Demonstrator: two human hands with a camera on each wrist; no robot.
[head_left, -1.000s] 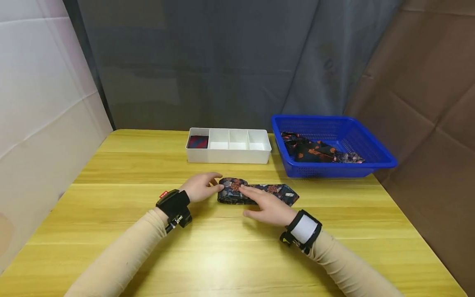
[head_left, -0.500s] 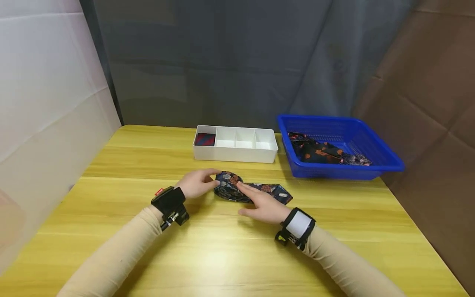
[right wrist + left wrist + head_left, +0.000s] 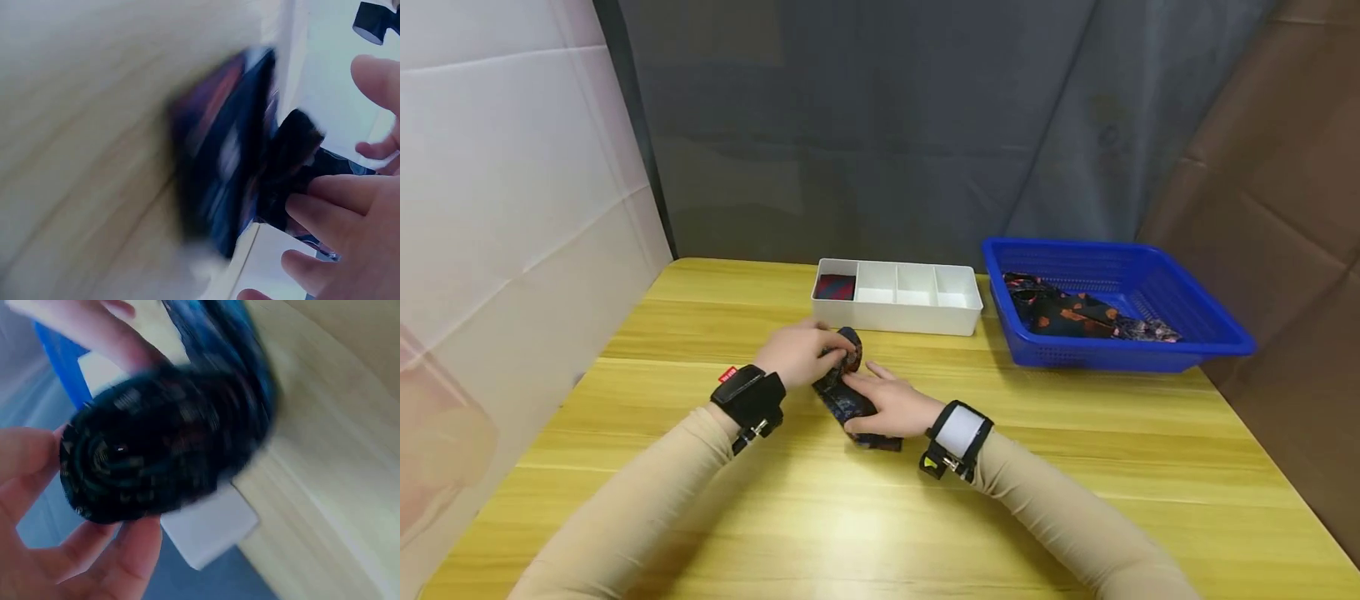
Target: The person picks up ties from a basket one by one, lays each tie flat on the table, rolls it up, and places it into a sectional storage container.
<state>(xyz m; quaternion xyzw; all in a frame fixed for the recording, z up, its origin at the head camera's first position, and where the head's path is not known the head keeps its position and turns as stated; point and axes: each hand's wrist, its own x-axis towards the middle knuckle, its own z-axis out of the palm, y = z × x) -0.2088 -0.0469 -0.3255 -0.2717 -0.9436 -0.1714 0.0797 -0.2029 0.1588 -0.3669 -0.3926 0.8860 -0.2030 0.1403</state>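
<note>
A dark necktie [image 3: 842, 400] with a floral pattern is partly rolled up, its loose end angled toward the front of the table. My left hand [image 3: 797, 354] grips the rolled part, thumb and fingers around its sides. In the left wrist view the coil [image 3: 156, 444] shows its layered oval side, with the loose length running off at the top. My right hand [image 3: 895, 407] lies against the necktie just right of the roll, its fingers [image 3: 331, 206] fairly straight on the fabric. The loose end [image 3: 219, 144] looks blurred in the right wrist view.
Behind the hands stands a white divided box [image 3: 895, 317], with a rolled red and navy striped necktie [image 3: 837, 287] in its leftmost compartment. A blue plastic basket [image 3: 1135, 354] with several dark patterned neckties [image 3: 1071, 317] is at the back right. Fabric screens surround the wooden table [image 3: 1075, 467].
The necktie has turned from lying sideways to angling toward the front. My left hand has closed further over the roll, and my right hand has followed leftward. The head view has shifted left.
</note>
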